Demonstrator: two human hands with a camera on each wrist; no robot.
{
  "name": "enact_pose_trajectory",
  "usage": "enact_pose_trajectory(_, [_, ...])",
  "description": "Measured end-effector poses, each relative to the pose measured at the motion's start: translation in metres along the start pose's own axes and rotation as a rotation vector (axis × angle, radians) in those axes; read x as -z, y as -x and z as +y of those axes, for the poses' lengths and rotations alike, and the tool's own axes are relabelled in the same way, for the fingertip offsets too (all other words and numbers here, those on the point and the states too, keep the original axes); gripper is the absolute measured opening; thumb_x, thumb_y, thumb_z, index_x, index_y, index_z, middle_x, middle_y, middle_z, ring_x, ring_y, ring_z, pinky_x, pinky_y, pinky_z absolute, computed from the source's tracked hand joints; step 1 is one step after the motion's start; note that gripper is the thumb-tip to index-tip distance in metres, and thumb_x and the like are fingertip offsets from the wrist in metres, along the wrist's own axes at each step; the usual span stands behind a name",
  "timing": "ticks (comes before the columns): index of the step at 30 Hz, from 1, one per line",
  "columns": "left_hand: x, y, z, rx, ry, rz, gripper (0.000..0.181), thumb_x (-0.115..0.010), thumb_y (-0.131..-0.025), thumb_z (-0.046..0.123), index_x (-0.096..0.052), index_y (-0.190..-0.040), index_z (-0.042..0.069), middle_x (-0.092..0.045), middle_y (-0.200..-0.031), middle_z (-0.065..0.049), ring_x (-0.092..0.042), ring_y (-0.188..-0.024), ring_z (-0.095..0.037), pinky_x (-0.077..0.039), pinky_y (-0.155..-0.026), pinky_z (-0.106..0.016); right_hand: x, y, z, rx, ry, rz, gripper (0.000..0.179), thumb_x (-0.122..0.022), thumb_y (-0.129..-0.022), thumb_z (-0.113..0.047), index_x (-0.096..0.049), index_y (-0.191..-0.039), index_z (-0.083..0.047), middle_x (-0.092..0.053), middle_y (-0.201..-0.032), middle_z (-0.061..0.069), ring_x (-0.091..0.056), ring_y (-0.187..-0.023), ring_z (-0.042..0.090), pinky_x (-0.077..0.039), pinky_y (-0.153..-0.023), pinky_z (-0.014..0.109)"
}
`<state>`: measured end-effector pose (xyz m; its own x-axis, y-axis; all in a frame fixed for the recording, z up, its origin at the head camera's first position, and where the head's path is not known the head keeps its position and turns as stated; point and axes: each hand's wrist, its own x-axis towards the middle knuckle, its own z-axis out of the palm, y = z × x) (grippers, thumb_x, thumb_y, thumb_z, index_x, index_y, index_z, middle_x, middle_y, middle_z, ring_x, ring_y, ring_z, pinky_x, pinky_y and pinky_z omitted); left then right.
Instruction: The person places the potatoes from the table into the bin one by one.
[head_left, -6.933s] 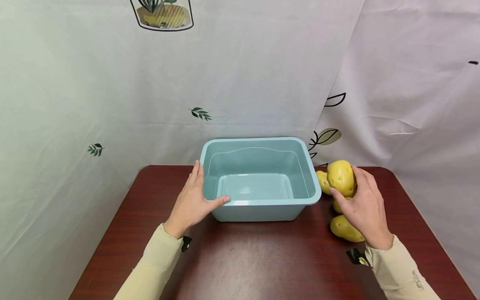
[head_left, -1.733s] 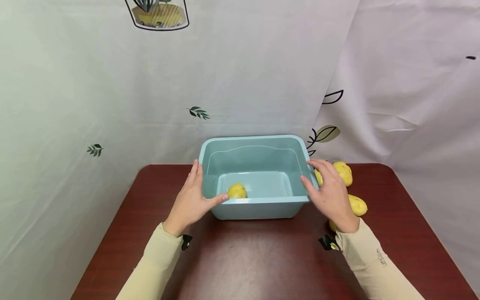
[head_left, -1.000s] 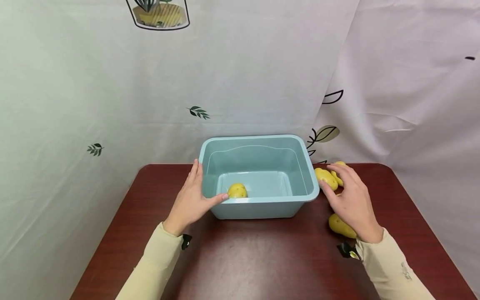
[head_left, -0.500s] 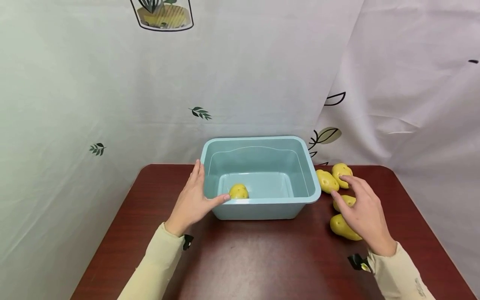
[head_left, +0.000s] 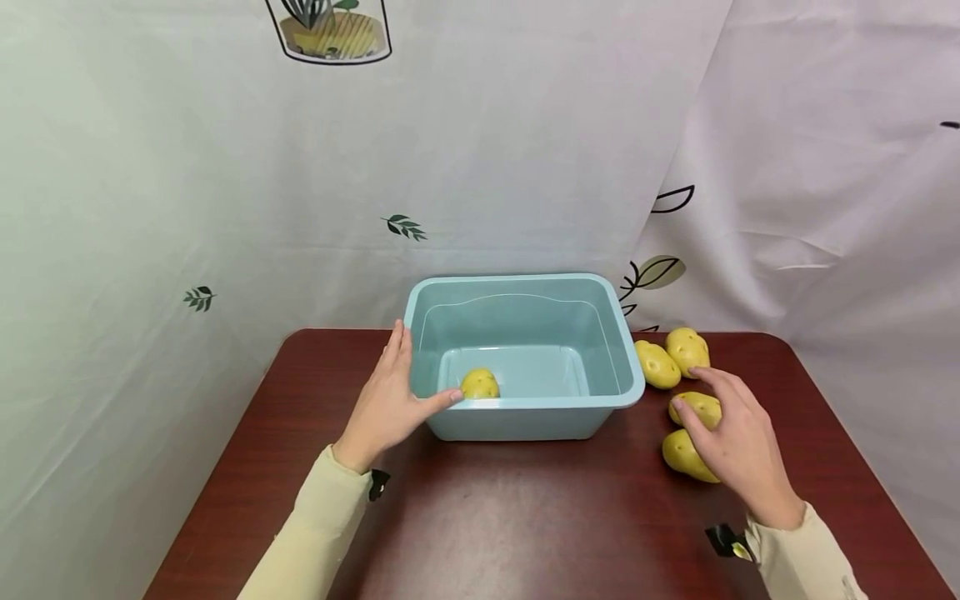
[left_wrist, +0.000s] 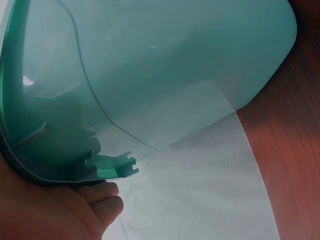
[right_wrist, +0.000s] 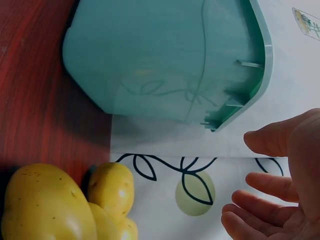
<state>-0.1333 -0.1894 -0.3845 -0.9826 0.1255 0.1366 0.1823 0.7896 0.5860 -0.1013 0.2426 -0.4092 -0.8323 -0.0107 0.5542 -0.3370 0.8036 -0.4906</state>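
Observation:
A light blue plastic basin [head_left: 525, 421] stands at the back of the table, with one yellow potato [head_left: 480, 383] inside near its front left. My left hand [head_left: 384, 407] rests at the basin's front left corner, fingers straight along the left side and thumb at the front rim. In the left wrist view, those fingers [left_wrist: 107, 205] lie under the rim. To the right, my right hand [head_left: 738, 433] hovers with thumb and fingers apart, holding nothing. It partly covers the two nearer potatoes, the middle one [head_left: 690, 407] and the front one [head_left: 684, 457].
Two more potatoes, a left one [head_left: 657, 364] and a right one [head_left: 686, 350], lie together beside the basin's right end. The dark red-brown table [head_left: 495, 517] ends at the back against a white patterned cloth [head_left: 517, 167].
A potato gripped in my right hand earlier now lies in the basin. My right hand has since moved from the basin's right rim rightward and nearer, over the potatoes. My left hand stays put.

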Motion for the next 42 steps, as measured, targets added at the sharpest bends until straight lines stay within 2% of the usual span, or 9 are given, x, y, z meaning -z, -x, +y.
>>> enact_pose_trajectory(10, [0.000,0.000,0.001,0.003,-0.002,0.000,0.122,-0.073,-0.080,0.067,-0.007,-0.160,0.002,0.007,-0.168,-0.003,-0.005,-0.154,-0.029,-0.024,-0.117,-0.055,0.002,0.011,0.006,-0.039,0.013,-0.046,0.046,-0.078,-0.084,-0.010,-0.062,-0.125,0.002,-0.059,-0.124,0.022,-0.054,-0.116,0.041,-0.040,-0.088,0.056])
enact_pose_trajectory(22, [0.000,-0.001,0.000,0.001,-0.004,0.003,0.123,-0.071,-0.080,0.070,-0.007,-0.160,0.002,0.007,-0.168,-0.002,-0.004,-0.154,-0.027,-0.025,-0.117,-0.055,0.002,0.023,0.014,-0.053,0.031,-0.047,0.046,-0.079,-0.083,-0.009,-0.063,-0.124,0.002,-0.060,-0.122,0.023,-0.055,-0.112,0.042,-0.040,-0.084,0.055])
enact_pose_trajectory(29, [-0.001,0.000,0.001,-0.002,0.018,0.003,0.121,-0.073,-0.081,0.066,-0.007,-0.160,0.002,0.007,-0.168,-0.001,-0.003,-0.154,-0.027,-0.023,-0.118,-0.054,0.002,0.030,0.020,-0.065,0.045,-0.063,0.047,-0.079,-0.084,-0.012,-0.062,-0.126,0.002,-0.059,-0.122,0.023,-0.054,-0.110,0.039,-0.038,-0.081,0.051])
enact_pose_trajectory(36, [0.000,0.000,0.001,0.008,0.006,-0.002,0.127,-0.063,-0.077,0.081,-0.007,-0.160,0.003,0.008,-0.168,0.000,-0.003,-0.154,-0.025,-0.024,-0.118,-0.054,0.002,0.040,0.027,-0.067,0.060,-0.069,0.047,-0.079,-0.084,-0.013,-0.061,-0.124,0.004,-0.059,-0.122,0.027,-0.053,-0.109,0.042,-0.039,-0.081,0.055])
enact_pose_trajectory(42, [0.000,0.001,0.002,0.006,0.008,-0.002,0.127,-0.063,-0.077,0.080,-0.006,-0.160,0.003,0.007,-0.168,0.000,-0.004,-0.154,-0.026,-0.025,-0.117,-0.054,0.003,0.046,0.033,-0.077,0.087,-0.096,0.047,-0.080,-0.084,-0.014,-0.061,-0.123,0.005,-0.058,-0.121,0.027,-0.054,-0.103,0.041,-0.040,-0.079,0.055])
